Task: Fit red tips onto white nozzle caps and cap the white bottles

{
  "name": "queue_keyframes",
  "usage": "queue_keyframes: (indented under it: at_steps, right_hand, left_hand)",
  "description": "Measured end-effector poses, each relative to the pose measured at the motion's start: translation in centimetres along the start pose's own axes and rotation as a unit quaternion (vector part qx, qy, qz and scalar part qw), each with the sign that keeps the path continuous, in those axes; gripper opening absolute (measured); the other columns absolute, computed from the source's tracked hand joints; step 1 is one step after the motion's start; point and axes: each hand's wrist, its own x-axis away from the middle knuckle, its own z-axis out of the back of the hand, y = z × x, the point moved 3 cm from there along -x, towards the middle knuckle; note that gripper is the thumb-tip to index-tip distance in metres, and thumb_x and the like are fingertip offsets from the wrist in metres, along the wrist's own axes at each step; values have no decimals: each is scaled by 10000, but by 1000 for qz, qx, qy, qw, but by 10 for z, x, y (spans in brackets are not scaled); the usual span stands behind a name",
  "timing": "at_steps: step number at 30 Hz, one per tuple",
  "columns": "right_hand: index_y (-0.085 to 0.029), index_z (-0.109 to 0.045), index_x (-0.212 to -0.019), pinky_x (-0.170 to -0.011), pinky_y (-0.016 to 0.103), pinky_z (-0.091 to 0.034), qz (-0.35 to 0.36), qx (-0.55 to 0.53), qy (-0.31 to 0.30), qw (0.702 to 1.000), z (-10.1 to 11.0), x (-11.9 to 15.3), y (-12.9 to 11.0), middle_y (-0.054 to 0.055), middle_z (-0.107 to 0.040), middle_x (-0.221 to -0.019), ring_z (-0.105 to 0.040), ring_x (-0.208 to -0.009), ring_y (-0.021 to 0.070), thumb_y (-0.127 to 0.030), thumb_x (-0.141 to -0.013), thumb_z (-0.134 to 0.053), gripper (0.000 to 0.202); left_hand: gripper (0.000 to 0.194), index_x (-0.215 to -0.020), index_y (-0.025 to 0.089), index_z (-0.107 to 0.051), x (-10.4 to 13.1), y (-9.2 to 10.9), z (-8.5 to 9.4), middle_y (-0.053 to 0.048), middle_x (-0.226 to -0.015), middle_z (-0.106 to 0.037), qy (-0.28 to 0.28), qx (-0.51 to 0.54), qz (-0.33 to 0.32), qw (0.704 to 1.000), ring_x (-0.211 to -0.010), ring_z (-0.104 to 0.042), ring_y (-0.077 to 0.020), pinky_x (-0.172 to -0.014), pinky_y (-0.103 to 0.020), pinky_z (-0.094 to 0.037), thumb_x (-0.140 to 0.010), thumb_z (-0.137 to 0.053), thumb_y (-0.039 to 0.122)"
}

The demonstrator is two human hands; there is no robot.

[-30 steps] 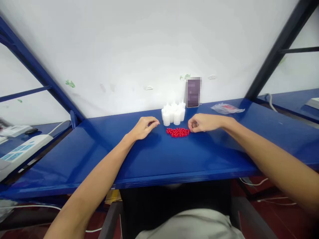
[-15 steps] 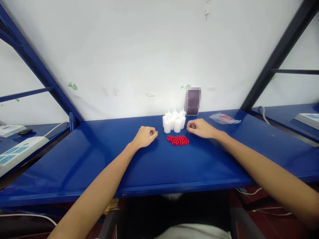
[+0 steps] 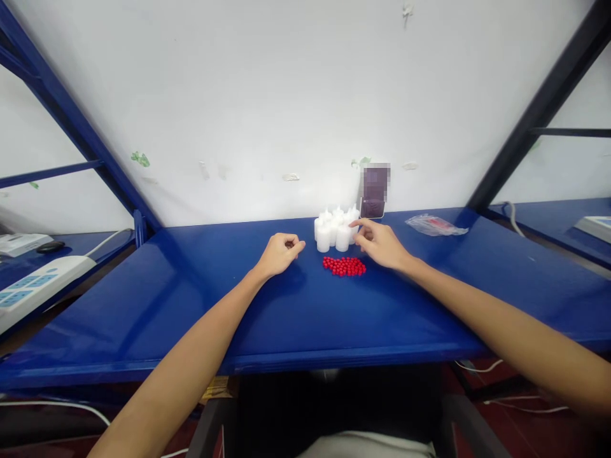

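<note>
Several white bottles [image 3: 333, 229] with pointed tips stand in a tight group near the back of the blue table. Just in front of them lies a flat pile of small red beads [image 3: 344, 266]. My right hand [image 3: 379, 242] is at the right side of the bottles, its thumb and index finger apart, with nothing seen between them; the index fingertip is close to the rightmost bottles. To the left of the bottles my left hand [image 3: 281, 252] rests on the table with curled fingers, thumb against the index finger, and nothing visible in it.
Behind the bottles a dark phone-like device [image 3: 375, 191] leans on the wall. A clear plastic bag [image 3: 435, 225] with something red lies at the back right of the blue table [image 3: 305, 324]. A white power strip [image 3: 35, 289] is at the far left, beyond the blue frame [image 3: 81, 127].
My right hand has opened its thumb and index finger and reached slightly left towards the bottles. My left hand stays curled in nearly the same place. The view has shifted slightly.
</note>
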Motion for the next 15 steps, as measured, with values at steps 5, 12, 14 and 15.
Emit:
queue_keyframes:
  at_steps: [5,12,14,15]
  right_hand:
    - [-174,-623,-1135,-768,344,-551,5,-75,-15,997,-6,3,-2,59,-709,-879,-718,-785,212,-309,-878,-553,298]
    - [-168,-618,-1255,-1005,433,-510,24,-152,-97,983,-16,5,-17,101,-757,-1083,-709,-1053,247,-300,-922,-535,367]
    - [-179,-624,-1289,-1067,449,-462,46,-141,-134,980,-17,6,-24,101,-732,-1203,-664,-1162,254,-312,-947,-502,387]
    - [-192,-622,-1310,-1094,456,-434,62,-135,-157,976,-17,7,-28,94,-711,-1260,-635,-1214,255,-317,-959,-483,397]
  left_hand:
    - [370,-609,173,-532,2,2,-2,5,-559,-617,1,16,31,999,-437,-540,-97,-534,-232,-432,-877,-548,428]
    - [410,-519,174,-500,0,4,-1,3,-580,-563,53,-75,-11,996,-556,-512,-119,-617,-272,-409,-858,-544,399]
    - [492,-455,177,-395,0,5,1,15,-529,-455,64,-97,-16,993,-541,-420,-103,-599,-276,-361,-867,-532,407]
    - [521,-448,178,-365,1,4,2,24,-499,-391,63,-99,-8,993,-520,-373,-95,-582,-277,-334,-884,-516,421]
